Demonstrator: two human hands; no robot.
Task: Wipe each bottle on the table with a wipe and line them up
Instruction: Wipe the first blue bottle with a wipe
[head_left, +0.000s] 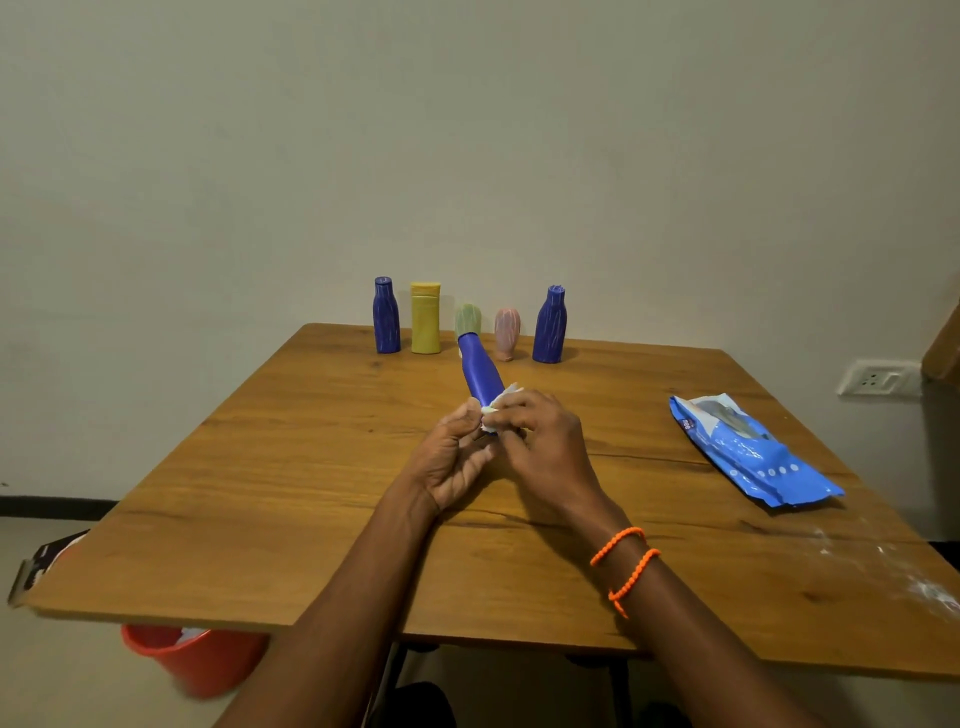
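**Bottle wiped at wooden table**

An orange bucket (195, 657) sat below the table (311, 493) at 7 o'clock. Along the far edge at 12 o'clock stood a blue bottle (386, 317), a yellow bottle (426, 319), a green bottle (468, 319), a pink bottle (507, 332) and another blue bottle (549, 327). At centre, the left hand (454, 457) gripped the base of a tilted blue bottle (480, 371), while the right hand (545, 441) pinched a white wipe (501, 402) against it. A blue wipes pack (753, 452) lay at 3 o'clock.
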